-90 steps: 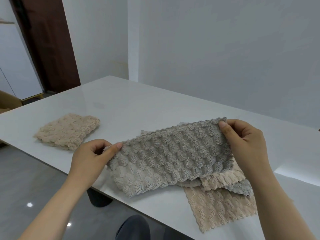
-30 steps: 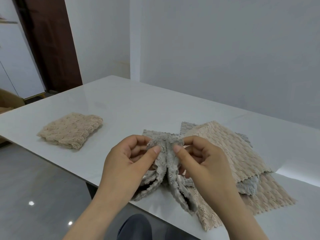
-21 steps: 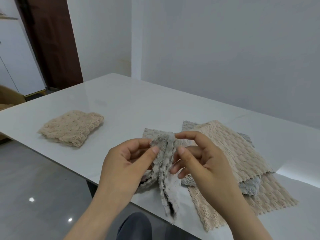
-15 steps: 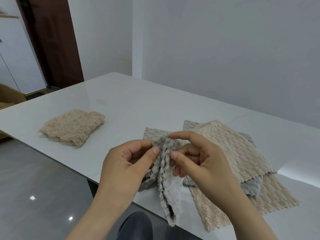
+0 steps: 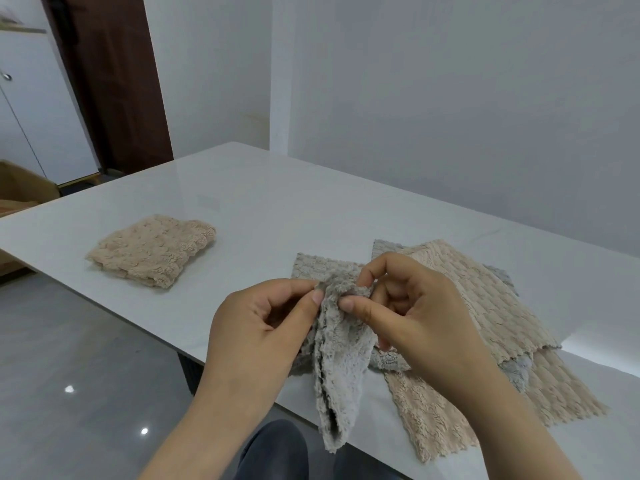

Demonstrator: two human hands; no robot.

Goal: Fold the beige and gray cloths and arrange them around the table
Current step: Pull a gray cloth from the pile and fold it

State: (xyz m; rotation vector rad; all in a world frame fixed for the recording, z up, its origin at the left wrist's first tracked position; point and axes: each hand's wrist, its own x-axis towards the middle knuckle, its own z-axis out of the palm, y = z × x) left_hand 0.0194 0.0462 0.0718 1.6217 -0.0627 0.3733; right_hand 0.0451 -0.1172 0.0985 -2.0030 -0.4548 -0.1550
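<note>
Gray cloth point(image 5: 341, 368) pinched by both hands point(image 5: 258, 334) point(image 5: 412, 313), hiding the beige-gray pile point(image 5: 485, 306); folded beige cloth point(image 5: 152, 249) well left.

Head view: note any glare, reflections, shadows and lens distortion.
Head view: glossy table mirrors the wall; a bright patch glares at its right edge. Floor carries two small light spots. Door frame leans, from wide-angle distortion. Soft shadows lie under the gray cloth; the folded beige cloth stays sharp.
</note>
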